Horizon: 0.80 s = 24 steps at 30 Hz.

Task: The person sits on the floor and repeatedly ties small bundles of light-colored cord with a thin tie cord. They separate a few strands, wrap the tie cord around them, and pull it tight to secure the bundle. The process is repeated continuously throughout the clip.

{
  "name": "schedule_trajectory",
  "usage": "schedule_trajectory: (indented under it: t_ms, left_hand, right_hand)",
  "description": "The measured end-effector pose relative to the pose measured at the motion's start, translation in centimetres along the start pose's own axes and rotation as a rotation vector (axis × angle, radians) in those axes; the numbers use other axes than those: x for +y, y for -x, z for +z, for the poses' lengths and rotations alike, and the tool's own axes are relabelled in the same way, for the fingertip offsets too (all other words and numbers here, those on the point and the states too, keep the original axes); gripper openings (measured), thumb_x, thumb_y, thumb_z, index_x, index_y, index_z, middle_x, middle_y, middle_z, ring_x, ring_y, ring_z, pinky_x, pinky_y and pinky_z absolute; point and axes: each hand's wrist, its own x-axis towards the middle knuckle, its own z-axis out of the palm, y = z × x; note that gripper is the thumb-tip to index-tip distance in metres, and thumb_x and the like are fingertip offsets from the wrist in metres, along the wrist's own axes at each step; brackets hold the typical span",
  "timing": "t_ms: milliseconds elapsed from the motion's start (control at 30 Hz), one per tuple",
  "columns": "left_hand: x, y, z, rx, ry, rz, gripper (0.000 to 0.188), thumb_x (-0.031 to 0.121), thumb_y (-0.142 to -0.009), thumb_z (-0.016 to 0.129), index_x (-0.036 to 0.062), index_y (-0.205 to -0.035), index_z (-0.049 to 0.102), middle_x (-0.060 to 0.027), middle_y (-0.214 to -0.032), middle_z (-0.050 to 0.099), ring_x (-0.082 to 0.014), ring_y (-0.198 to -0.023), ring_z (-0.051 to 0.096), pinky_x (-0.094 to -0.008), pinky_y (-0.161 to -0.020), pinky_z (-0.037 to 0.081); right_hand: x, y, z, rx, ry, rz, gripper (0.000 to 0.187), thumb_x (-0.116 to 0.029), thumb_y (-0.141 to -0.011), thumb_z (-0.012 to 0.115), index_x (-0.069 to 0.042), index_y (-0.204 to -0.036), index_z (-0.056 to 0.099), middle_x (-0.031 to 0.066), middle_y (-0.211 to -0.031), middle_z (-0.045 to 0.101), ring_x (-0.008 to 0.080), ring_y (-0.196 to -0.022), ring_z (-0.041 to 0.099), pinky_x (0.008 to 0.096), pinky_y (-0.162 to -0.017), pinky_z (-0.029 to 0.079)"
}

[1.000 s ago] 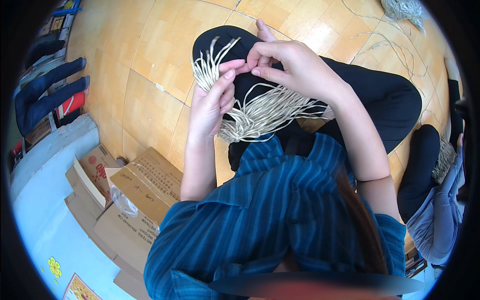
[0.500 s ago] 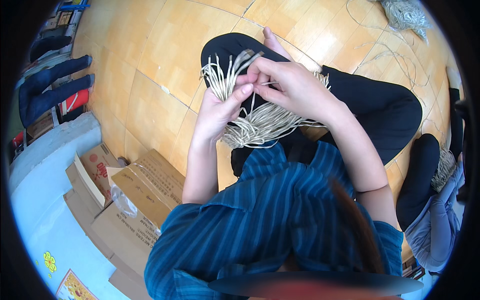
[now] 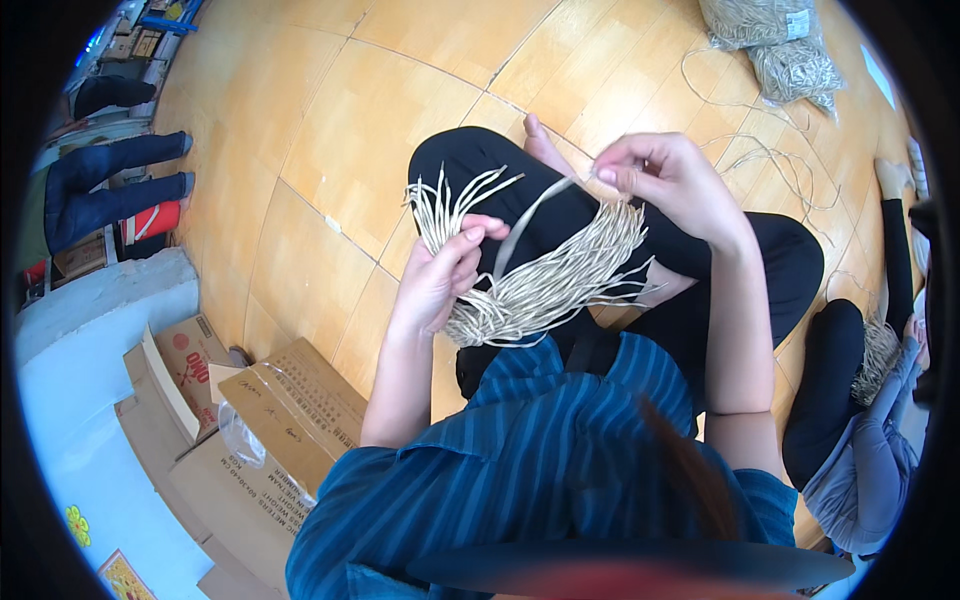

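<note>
Head view: beside the cord bundle [image 3: 565,285], the left hand [image 3: 438,285] clasps a cord fan [image 3: 438,218], best held snug, while the right hand [image 3: 682,185] pinches one strand [image 3: 527,218], ideally tangle-free.

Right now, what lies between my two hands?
In the head view, one pale, blurred strand stretches from near the left hand to the right hand, with a black trouser leg behind it.

Lower left: brown cardboard boxes [image 3: 300,405] beside pale-blue wall [image 3: 65,400] bearing yellow flower-shaped decal [image 3: 77,526]. Upper left: red container [image 3: 156,222] near dark-blue-trousered legs [image 3: 120,157].
</note>
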Motion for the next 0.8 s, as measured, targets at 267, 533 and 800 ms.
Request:
schedule_trajectory:
  t_ms: [267, 533, 800]
  left_hand:
    - [-0.1, 0.0, 2.2, -0.101, -0.008, 0.121, 0.045, 0.027, -0.097, 0.051, -0.0004, -0.132, 0.046, -0.0128, -0.129, 0.055, 0.0013, -0.052, 0.029, -0.0121, -0.041, 0.024]
    - [-0.3, -0.2, 3.7, 0.126, -0.197, 0.161, 0.019, 0.013, -0.087, 0.07, 0.0003, -0.1, 0.064, -0.0018, -0.081, 0.064, -0.0076, -0.071, 0.059, -0.0215, -0.067, 0.048]
    - [-0.4, -0.3, 3.6, 0.162, -0.167, 0.226, 0.015, 0.011, -0.087, 0.068, -0.0004, -0.096, 0.064, -0.0038, -0.084, 0.065, -0.0093, -0.077, 0.061, -0.0234, -0.073, 0.049]
  right_hand:
    - [-1.0, -0.7, 5.6, -0.021, 0.027, -0.323, 0.012, -0.001, -0.08, 0.067, -0.007, -0.09, 0.07, -0.0008, -0.07, 0.054, 0.0096, -0.061, 0.053, 0.0365, -0.104, 0.027]
    - [-1.1, -0.5, 7.2, 0.005, 0.005, -0.249, 0.013, -0.004, -0.077, 0.069, -0.007, -0.085, 0.059, -0.0018, -0.071, 0.059, 0.009, -0.065, 0.06, 0.0415, -0.111, 0.025]
    - [-0.3, 0.4, 5.6, 0.004, 0.002, -0.091, 0.009, -0.009, -0.082, 0.07, -0.004, -0.088, 0.066, 0.0002, -0.076, 0.062, 0.0055, -0.067, 0.056, 0.0208, -0.064, 0.047]
